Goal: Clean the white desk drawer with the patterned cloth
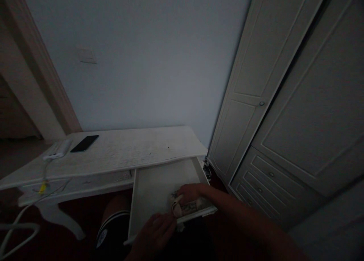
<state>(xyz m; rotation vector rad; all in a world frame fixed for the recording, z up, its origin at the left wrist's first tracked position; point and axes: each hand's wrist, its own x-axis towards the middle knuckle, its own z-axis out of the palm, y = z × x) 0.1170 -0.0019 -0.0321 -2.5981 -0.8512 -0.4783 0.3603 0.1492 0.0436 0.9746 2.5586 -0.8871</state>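
Note:
A white drawer (159,181) is pulled out of the white table, and both my hands are at its front end. My right hand (190,193) reaches in from the right, its fingers closed on a small, pale, crumpled thing that looks like cloth (176,208). Close by its palm is a brownish patterned patch (190,207), too dark to name. My left hand (156,230) lies over the front edge, fingers curled together by the pale thing's lower end. Whatever those fingers grip is hidden in the dimness.
On the white table (136,141) lie a dark phone (84,143) and a white power strip (58,149). A white cable (17,221) with a yellow tag (43,187) hangs at the left. My knee (113,223) is beside the drawer. A wardrobe (256,132) stands close on the right.

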